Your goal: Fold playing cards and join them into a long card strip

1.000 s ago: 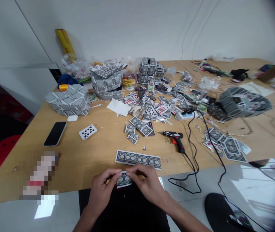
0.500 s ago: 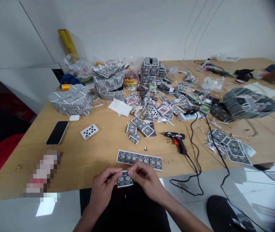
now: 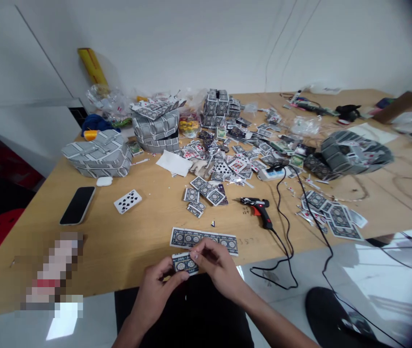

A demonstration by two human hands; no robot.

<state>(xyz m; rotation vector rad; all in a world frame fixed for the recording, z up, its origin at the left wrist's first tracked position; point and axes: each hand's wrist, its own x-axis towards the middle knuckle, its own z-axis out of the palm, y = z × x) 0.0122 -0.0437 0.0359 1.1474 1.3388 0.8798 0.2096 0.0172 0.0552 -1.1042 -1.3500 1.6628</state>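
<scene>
Between both hands, at the table's near edge, is a small folded piece of playing card (image 3: 183,264) with a blue patterned back. My left hand (image 3: 158,285) grips its left side and lower edge between thumb and fingers. The thumb and fingers of my right hand (image 3: 215,266) pinch its upper right part. Just beyond my hands lies a strip of joined card pieces (image 3: 187,237) with the same pattern, partly covered by my right hand. Farther up are a few loose folded cards (image 3: 206,190). To the right rests a black glue gun (image 3: 260,208) with an orange trigger.
A phone (image 3: 78,205), a ten of spades (image 3: 128,200) and a white case (image 3: 104,181) are at left. Woven card baskets (image 3: 99,154) stand behind. Many cards surround a power strip (image 3: 273,173). A cable (image 3: 310,208) hangs over the edge. Another basket (image 3: 354,154) holds cards.
My left hand has shifted its grip lower on the folded card piece, uncovering more of its left end. My right hand has moved slightly up, over the strip. The view has shifted a little.
</scene>
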